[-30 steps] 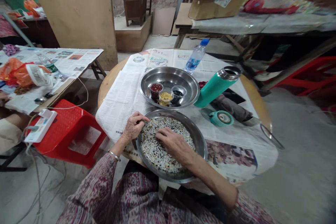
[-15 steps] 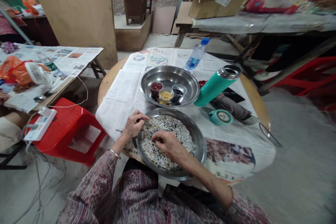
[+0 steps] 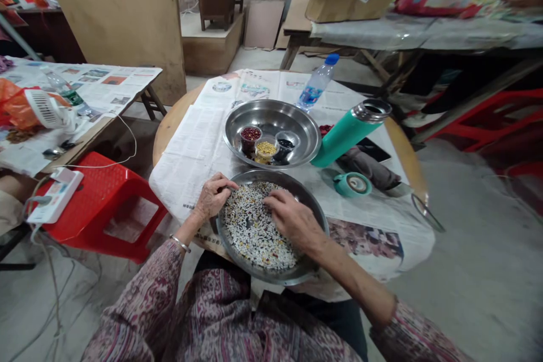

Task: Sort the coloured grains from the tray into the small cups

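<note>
A steel basin [image 3: 319,203] in front of me holds a spread of white, black, yellow and dark red beans or grains [image 3: 250,226]. My left hand [image 3: 214,195] is closed at its left rim, thumb and forefinger pinching the edge. Over the right part of the mix, my right hand [image 3: 293,219] has its fingers bent together and touching the grains; whatever sits between the fingertips is hidden. Behind stands a second steel basin [image 3: 237,113] with clear cups of red beans [image 3: 250,134], yellow beans [image 3: 266,148] and black beans [image 3: 287,143].
A green thermos [image 3: 350,133] leans against the far basin's right side, its cap [image 3: 353,184] nearby. A water bottle [image 3: 317,82] stands behind. Newspaper [image 3: 186,141] covers the round table. At left, a red stool [image 3: 114,198] carries a power strip [image 3: 57,195].
My right hand has moved right and slightly away from me across the grains, showing more of the basin's middle. My left hand stays at the rim. The whole view has shifted slightly.
</note>
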A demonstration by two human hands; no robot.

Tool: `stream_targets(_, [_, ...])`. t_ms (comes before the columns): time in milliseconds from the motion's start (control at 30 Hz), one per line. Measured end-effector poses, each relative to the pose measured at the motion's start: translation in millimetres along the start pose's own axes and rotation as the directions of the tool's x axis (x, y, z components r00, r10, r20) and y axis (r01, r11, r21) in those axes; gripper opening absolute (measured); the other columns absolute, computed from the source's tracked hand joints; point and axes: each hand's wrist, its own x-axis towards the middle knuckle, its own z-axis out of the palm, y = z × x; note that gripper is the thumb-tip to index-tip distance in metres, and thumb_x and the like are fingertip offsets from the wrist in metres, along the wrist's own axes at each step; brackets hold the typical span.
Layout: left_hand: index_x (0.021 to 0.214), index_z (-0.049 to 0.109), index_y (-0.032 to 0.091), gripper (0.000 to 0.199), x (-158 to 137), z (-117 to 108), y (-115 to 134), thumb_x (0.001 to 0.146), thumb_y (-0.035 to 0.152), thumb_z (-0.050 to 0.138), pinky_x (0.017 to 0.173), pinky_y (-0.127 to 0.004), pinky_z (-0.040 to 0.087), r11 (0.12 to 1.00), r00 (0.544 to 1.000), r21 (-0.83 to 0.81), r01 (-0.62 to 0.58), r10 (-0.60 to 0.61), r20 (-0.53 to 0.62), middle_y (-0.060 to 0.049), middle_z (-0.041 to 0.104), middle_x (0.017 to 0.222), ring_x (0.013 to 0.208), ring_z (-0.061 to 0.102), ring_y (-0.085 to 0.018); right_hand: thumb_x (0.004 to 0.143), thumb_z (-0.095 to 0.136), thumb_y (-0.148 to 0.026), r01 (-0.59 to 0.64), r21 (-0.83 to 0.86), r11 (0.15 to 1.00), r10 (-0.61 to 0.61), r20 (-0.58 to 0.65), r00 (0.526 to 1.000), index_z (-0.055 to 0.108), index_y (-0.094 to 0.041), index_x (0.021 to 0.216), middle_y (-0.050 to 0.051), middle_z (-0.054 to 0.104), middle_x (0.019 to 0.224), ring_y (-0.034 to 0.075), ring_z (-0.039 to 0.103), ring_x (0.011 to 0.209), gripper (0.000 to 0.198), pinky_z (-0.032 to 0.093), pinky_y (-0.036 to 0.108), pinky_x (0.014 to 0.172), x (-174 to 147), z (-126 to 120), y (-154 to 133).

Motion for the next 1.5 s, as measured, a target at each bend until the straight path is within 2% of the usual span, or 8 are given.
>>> stream_targets(200, [0.087,0.076,0.017,0.028,0.5,0.6,-2.1,0.08,0.005,0.052,0.074,-0.026,0.045,1.0,1.0,-0.008,-0.005,0.005,-0.002,-0.002,0.057,0.081,0.077,0.056,-0.014,0.09,0.043,-0.008,-0.182,-0.198,0.963,0.191,0.03,0.981,0.061,-0.016,0.119,0.017,0.064,0.113,0.03,0.06,0.103,0.035,0.05,0.042,0.084,-9.8,-5.0,21.9])
stream_targets(367, [0.086,0.077,0.017,0.028,0.9,0.5,-3.2,0.081,0.005,0.052,0.074,-0.026,0.045,1.0,1.0,-0.022,-0.02,0.02,0.001,-0.002,0.056,0.08,0.077,0.056,-0.014,0.094,0.05,-0.027,-0.282,-0.088,0.955,0.288,0.053,0.956,0.061,-0.018,0.11,0.013,0.064,0.104,0.025,0.065,0.089,0.021,0.05,0.036,0.077,-34.9,3.0,5.0])
stream_targets(667, [0.087,0.077,0.017,0.028,0.3,0.7,-0.7,0.081,0.005,0.052,0.076,-0.025,0.046,1.0,1.0,-0.017,-0.012,0.012,-0.002,-0.002,0.056,0.081,0.077,0.056,-0.013,0.085,0.056,-0.016,-0.184,0.54,0.821,0.151,0.106,0.983,0.068,-0.02,0.097,0.005,0.072,0.093,0.017,0.067,0.081,0.018,0.053,0.032,0.076,-28.8,-2.1,-30.0])
stream_targets(800, [0.087,0.076,0.016,0.028,-0.2,2.4,-2.6,0.081,0.004,0.052,0.073,-0.025,0.045,1.0,1.0,-0.021,-0.019,0.019,-0.005,-0.002,0.055,0.081,0.075,0.055,-0.012,0.083,0.048,-0.007,-0.118,0.435,0.892,0.041,0.182,0.982,0.07,-0.021,0.09,0.005,0.072,0.092,0.017,0.067,0.084,0.028,0.052,0.03,0.075,-41.6,-29.0,-10.4])
stream_targets(1000, [0.087,0.076,0.017,0.029,-0.1,3.7,-4.0,0.08,0.003,0.052,0.073,-0.026,0.045,1.0,1.0,-0.023,-0.014,0.013,-0.003,-0.001,0.055,0.08,0.076,0.055,-0.013,0.071,0.046,0.006,0.069,0.254,0.965,-0.186,0.473,0.861,0.072,-0.023,0.088,0.002,0.073,0.088,0.019,0.066,0.089,0.043,0.054,0.033,0.082,-66.3,-28.3,-21.9])
stream_targets(1267, [0.087,0.075,0.017,0.028,-1.3,2.8,-1.5,0.081,0.004,0.051,0.075,-0.026,0.046,1.0,1.0,-0.025,-0.012,0.013,0.003,-0.002,0.057,0.082,0.075,0.056,-0.012,0.075,0.042,0.006,0.122,-0.01,0.992,-0.122,0.038,0.992,0.053,-0.018,0.137,0.012,0.056,0.141,0.028,0.049,0.128,0.067,0.049,0.049,0.104,-26.3,8.0,-26.1])
stream_targets(1367, [0.087,0.076,0.017,0.029,-1.3,2.9,-1.9,0.08,0.004,0.051,0.076,-0.026,0.047,1.0,1.0,-0.023,-0.011,0.011,0.009,-0.002,0.057,0.082,0.076,0.057,-0.012,0.088,0.044,-0.004,0.121,0.008,0.993,-0.121,-0.035,0.992,0.059,-0.017,0.13,0.013,0.06,0.134,0.028,0.05,0.125,0.047,0.049,0.05,0.104,-17.9,6.2,-28.4])
stream_targets(1500, [0.087,0.076,0.017,0.029,-1.5,3.4,-1.8,0.08,0.004,0.051,0.076,-0.026,0.046,1.0,1.0,-0.022,-0.011,0.011,0.004,-0.002,0.058,0.083,0.076,0.057,-0.012,0.094,0.054,-0.023,0.336,0.109,0.936,-0.345,0.076,0.936,0.069,-0.025,0.109,0.008,0.064,0.126,0.027,0.051,0.125,0.021,0.048,0.048,0.103,-19.1,3.1,-46.7])
